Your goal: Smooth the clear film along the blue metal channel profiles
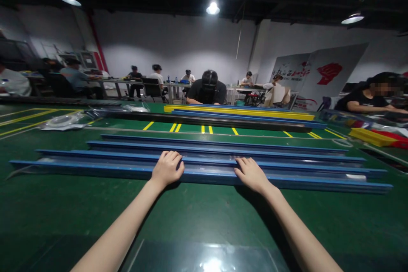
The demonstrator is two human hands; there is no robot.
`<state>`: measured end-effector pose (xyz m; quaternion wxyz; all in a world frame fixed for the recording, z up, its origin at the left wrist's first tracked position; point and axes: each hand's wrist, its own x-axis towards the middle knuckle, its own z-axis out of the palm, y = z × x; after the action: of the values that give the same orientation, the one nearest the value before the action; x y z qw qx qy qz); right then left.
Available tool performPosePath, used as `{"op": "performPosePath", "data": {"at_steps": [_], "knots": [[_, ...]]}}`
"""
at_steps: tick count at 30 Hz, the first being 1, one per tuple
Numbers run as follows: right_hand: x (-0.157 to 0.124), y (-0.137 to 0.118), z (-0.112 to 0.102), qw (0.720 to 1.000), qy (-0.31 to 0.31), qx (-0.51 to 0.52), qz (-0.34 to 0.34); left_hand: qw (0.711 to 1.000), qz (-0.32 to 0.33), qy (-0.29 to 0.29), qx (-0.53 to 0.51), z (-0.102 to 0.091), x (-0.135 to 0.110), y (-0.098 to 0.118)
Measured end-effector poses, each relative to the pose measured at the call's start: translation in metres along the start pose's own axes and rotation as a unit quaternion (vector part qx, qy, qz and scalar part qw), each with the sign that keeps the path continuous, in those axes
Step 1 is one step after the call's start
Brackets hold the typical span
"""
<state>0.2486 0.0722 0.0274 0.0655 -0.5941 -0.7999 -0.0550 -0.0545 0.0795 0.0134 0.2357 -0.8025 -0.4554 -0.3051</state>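
Several long blue rails [95,169] lie side by side across the green floor surface in front of me. My left hand [167,168] rests on the nearest rail with its fingers curled over the rail's top edge. My right hand [251,173] lies on the same rail a little to the right, fingers bent down over it. Both forearms reach in from the bottom of the view.
Farther back lie a black rail [207,121], more blue rails and a yellow one [239,112]. Clear plastic wrapping [62,121] sits at the left, yellow and red pieces [379,137] at the right. A person [208,89] bends over opposite; others sit at tables behind.
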Motion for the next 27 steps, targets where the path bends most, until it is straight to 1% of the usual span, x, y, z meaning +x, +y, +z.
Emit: {"op": "performPosePath", "data": {"at_steps": [7,15,20,23,27], "knots": [[0.017,0.002,0.010,0.999,0.044,-0.020,-0.013,0.999,-0.024,-0.032,-0.004,0.010,0.009,-0.013],[0.033,0.000,0.013,0.997,0.055,-0.054,-0.029,0.997,-0.034,-0.067,0.001,0.018,0.018,-0.029],[0.043,0.002,0.015,0.996,0.067,-0.047,-0.032,0.996,-0.037,-0.075,0.006,0.022,0.020,-0.041],[0.047,0.003,0.015,0.997,0.060,-0.038,-0.035,0.995,-0.047,-0.084,0.008,0.025,0.021,-0.046],[0.050,0.003,0.013,0.998,0.052,-0.028,-0.036,0.991,-0.077,-0.110,0.009,0.023,0.024,-0.046]]}}
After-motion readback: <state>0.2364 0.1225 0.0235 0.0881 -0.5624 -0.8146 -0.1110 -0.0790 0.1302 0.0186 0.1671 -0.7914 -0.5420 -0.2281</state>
